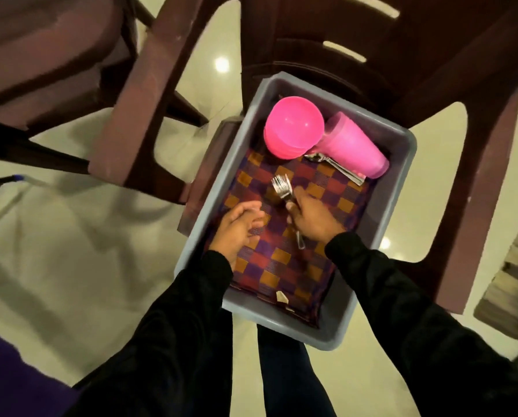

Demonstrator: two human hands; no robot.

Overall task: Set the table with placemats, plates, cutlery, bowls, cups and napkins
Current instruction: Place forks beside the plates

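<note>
A grey plastic tub (400, 164) sits on a brown plastic chair. Inside lies a folded checked cloth in purple, red and orange (284, 266). At the tub's far end are stacked pink bowls (293, 126), upside down, and stacked pink cups (355, 145) lying on their side, with spoons (336, 167) in front of them. My right hand (314, 218) grips a bundle of forks (281, 186) by the handles, tines pointing away. My left hand (239, 227) rests on the cloth with fingers loosely curled, holding nothing.
The brown chair (450, 85) carries the tub on its seat. A second brown chair (71, 70) stands at the left. A wooden table edge (516, 281) shows at the right. Pale tiled floor (71, 251) lies around, and my legs are below the tub.
</note>
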